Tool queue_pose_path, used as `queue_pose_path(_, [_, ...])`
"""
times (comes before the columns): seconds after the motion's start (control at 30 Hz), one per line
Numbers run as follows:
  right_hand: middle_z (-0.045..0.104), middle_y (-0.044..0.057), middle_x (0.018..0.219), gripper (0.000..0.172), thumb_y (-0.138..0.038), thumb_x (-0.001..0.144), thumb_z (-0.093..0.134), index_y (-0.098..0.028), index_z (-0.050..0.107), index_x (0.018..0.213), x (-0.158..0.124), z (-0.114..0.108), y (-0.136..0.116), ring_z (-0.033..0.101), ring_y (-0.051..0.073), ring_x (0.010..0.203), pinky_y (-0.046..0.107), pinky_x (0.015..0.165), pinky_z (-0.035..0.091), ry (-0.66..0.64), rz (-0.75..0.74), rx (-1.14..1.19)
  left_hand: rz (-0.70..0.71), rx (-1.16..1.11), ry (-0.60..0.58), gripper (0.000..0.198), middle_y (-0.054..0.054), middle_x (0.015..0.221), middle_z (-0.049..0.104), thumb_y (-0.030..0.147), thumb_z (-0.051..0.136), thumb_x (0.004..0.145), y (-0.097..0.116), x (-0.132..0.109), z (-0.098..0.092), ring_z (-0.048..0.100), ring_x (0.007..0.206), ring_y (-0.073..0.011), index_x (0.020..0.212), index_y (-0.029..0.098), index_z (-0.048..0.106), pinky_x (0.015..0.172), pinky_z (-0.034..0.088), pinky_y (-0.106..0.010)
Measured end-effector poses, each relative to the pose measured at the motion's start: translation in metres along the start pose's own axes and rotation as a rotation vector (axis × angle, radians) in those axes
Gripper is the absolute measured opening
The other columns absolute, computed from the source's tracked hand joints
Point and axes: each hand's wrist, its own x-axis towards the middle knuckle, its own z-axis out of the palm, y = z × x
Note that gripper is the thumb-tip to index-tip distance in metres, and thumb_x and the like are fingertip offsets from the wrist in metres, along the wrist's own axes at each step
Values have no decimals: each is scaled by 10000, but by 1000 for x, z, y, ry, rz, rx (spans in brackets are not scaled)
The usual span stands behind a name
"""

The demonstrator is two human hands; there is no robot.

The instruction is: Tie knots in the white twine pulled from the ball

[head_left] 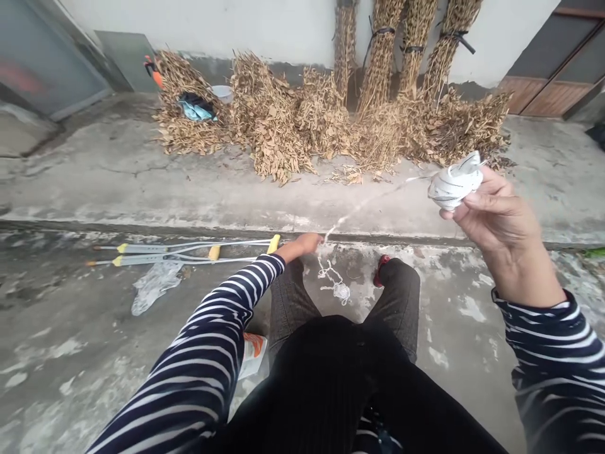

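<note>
Raised at the right, my right hand [501, 221] is closed around a wound ball of white cord [454, 184], thumb and fingers pressed on its side. From the ball a single strand [363, 203] runs down and left to my left hand [307, 243]. That hand is closed with the strand passing through it, low in front of my left knee. Below it, a loose tangle of the same cord [340, 290] lies on the concrete between my feet. The fingertips of my left hand are too small to make out.
A pair of crutches [189, 252] with yellow pads lies at the left, beside a crumpled clear plastic bag [155, 287]. A low concrete step [212, 195] crosses ahead. Heaps of dried stalks [274, 120] and upright tied bundles [382, 50] stand against the wall.
</note>
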Motion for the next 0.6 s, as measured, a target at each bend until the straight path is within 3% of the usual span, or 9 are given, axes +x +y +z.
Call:
queue_pose_path(0.07, [752, 32, 817, 368, -212, 559, 969, -183, 797, 883, 4, 2, 9, 677, 128, 621, 188, 486, 594, -17, 45, 20, 6, -28, 146, 144, -70, 724, 693, 302, 748, 766, 12, 18, -10, 660, 963, -262, 684, 212, 672, 956, 485, -365])
queue_pose_path(0.13, [747, 18, 813, 364, -218, 581, 956, -200, 784, 901, 7, 4, 18, 679, 125, 627, 187, 502, 602, -37, 90, 23, 54, -89, 244, 133, -109, 978, 769, 310, 701, 838, 36, 34, -6, 666, 1116, -264, 894, 197, 742, 1059, 459, -387])
queue_pose_path(0.2, [746, 12, 833, 349, -222, 623, 937, -210, 769, 929, 9, 4, 27, 687, 122, 646, 192, 531, 618, -67, 141, 0, 202, -252, 250, 272, -127, 1181, 765, 313, 687, 884, 66, 41, 7, 678, 1171, -242, 1117, 187, 745, 1110, 447, -397])
queue_pose_path(0.27, [746, 14, 854, 333, -215, 653, 918, -208, 766, 949, 11, 3, 35, 698, 120, 664, 196, 552, 631, -96, 199, -27, 399, -453, 182, 385, -132, 1266, 751, 325, 725, 890, 98, 38, 24, 696, 1174, -225, 1252, 193, 718, 1125, 451, -404])
queue_pose_path(0.33, [754, 18, 878, 323, -202, 664, 904, -202, 771, 958, 13, 1, 42, 701, 114, 666, 198, 568, 640, -111, 259, -32, 525, -579, 121, 424, -122, 1253, 759, 334, 779, 868, 125, 29, 40, 703, 1173, -220, 1267, 204, 719, 1121, 459, -404])
queue_pose_path(0.4, [764, 20, 895, 331, -188, 663, 899, -195, 775, 970, 15, -1, 47, 703, 108, 664, 199, 586, 650, -110, 312, -23, 544, -619, 126, 398, -106, 1165, 780, 311, 820, 834, 142, 21, 52, 713, 1140, -214, 1205, 194, 740, 1093, 475, -390])
queue_pose_path(0.6, [790, 44, 989, 529, -204, 677, 904, -206, 753, 1184, 15, 1, 53, 731, 142, 684, 232, 550, 647, -112, 362, -73, 466, -509, 251, 186, -41, 808, 755, 350, 772, 868, 146, 7, 69, 690, 845, -168, 909, 169, 784, 920, 496, -332])
